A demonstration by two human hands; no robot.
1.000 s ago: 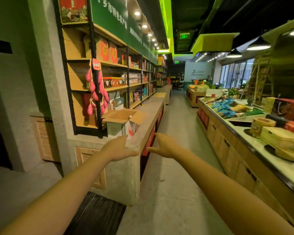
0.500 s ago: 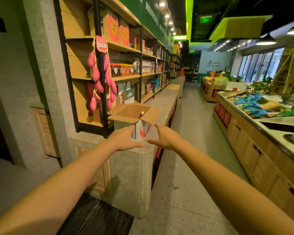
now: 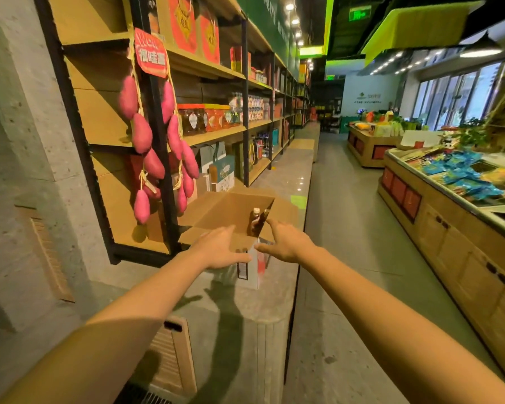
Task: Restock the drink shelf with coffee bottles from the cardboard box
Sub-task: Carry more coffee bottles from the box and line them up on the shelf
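Currently logged: pink sweet-potato string point(image 3: 155, 141) hung at left of frame on the shelf point(image 3: 216, 131) upright. Left hand point(image 3: 216, 252) sat centre frame, fingers spread, empty, over the near edge of the cardboard box point(image 3: 231, 211) on the stone ledge point(image 3: 274, 301). Coffee bottles point(image 3: 257, 221) stood upright inside. Right hand point(image 3: 286, 242) was just right of them, open, holding nothing.

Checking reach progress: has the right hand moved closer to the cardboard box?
Yes. The right hand moved forward, now over the cardboard box's near corner.
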